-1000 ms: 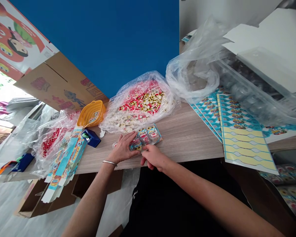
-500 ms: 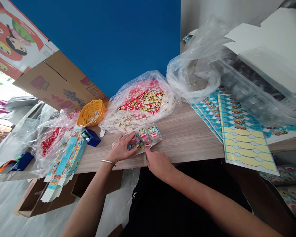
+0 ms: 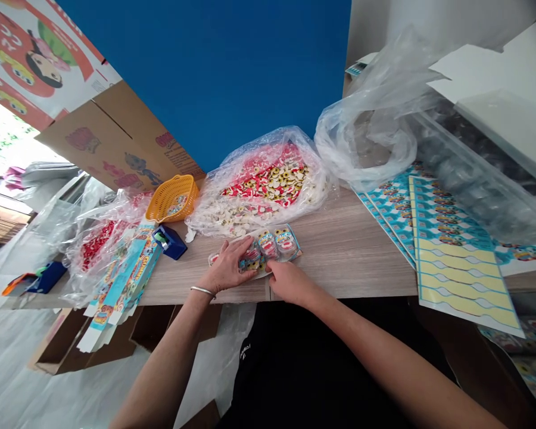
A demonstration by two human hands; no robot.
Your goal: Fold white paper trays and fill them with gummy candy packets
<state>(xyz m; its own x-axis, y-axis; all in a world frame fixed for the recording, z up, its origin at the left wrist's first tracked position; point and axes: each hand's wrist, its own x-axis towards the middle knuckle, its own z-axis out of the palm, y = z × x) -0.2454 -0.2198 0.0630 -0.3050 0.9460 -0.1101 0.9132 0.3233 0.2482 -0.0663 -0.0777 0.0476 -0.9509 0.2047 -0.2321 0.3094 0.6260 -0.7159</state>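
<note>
A clear blister pack (image 3: 284, 241) with rounded compartments and a colourful print lies flat on the table, near its front edge. My left hand (image 3: 227, 266), with a bangle at the wrist, grips the pack's left part from above, thumb apart from the fingers. My right hand (image 3: 292, 281) is closed, its curled fingers against the pack's near edge. Whether anything small sits in those fingers is hidden. Just behind the pack is a large clear bag (image 3: 254, 208) of small red, white and yellow pieces.
To the left are a yellow basket (image 3: 170, 199), a blue tape dispenser (image 3: 170, 241), folded printed cartons (image 3: 129, 286) and a bag of red pieces (image 3: 99, 244). Label sheets (image 3: 467, 274) overhang the table's right front edge. Plastic bags (image 3: 366, 143) and a plastic bin (image 3: 486, 161) stand behind them.
The view has shifted slightly, so the scene sits a little farther right. Both hands stay at the blister pack, with my right fingertips slightly farther along its near edge.
</note>
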